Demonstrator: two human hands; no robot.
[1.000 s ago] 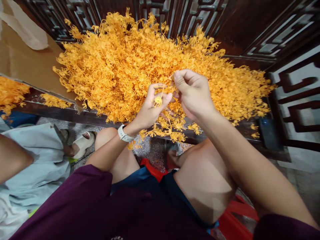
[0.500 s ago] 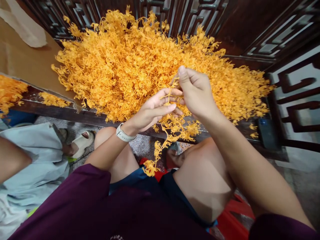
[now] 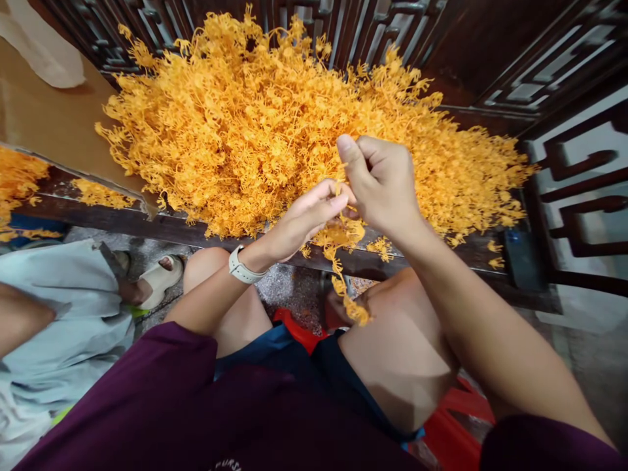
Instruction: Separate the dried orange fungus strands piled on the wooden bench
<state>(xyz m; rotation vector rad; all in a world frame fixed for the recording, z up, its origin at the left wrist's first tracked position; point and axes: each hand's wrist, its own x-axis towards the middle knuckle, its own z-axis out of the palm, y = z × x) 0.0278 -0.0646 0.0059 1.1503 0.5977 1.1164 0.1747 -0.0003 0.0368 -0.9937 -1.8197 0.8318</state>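
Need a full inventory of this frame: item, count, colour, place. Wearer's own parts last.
large pile: one, orange, on bench
smaller heap: one, orange, far left
orange strand: one, hanging below the hands
bench: one, dark brown, under pile
cardboard: one, brown, upper left
dark flat object: one, right end of bench
stool: red, beneath wearer, count unclear
neighbour's garment: one, grey-blue, left
sandal: one clearly visible, cream, left floor
watch: one, white, left wrist
shirt: one, purple, on wearer
left hand: one, strand at its fingertips
right hand: one, fingers curled, grip hidden
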